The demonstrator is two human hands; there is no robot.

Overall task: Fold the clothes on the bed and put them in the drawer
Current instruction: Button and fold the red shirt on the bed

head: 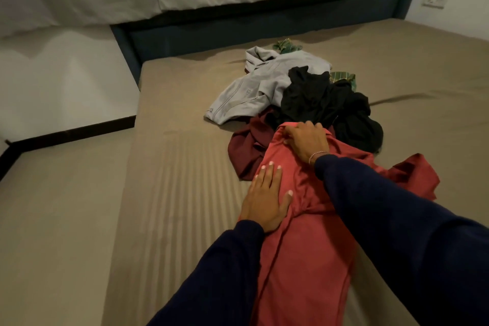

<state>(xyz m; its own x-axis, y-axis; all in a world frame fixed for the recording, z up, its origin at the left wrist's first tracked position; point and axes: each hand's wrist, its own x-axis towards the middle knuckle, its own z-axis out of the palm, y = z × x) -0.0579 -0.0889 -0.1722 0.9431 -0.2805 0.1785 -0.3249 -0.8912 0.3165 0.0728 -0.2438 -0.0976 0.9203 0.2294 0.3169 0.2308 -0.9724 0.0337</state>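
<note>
Midway down a tan-sheeted bed [185, 193], a person in dark blue sleeves works on a red garment [304, 259] laid lengthwise, its long axis running from the near edge of the bed toward the headboard end. At left, the left hand [267, 198] lies flat with fingers straight, pressing the garment's left border just beside bare sheet. To the right and farther along, the right hand [307, 140] curls its fingers over the garment's far end, apparently gripping the cloth there; it is the hand nearer the waiting pile. Beyond it, toward the head of the bed, lie a maroon piece [246, 151], a grey garment [259, 87], a black one [325, 106] and a green patterned item [341, 78], all unfolded. The next fold likely brings the far end back along that axis toward the person. No drawer is in view.
</note>
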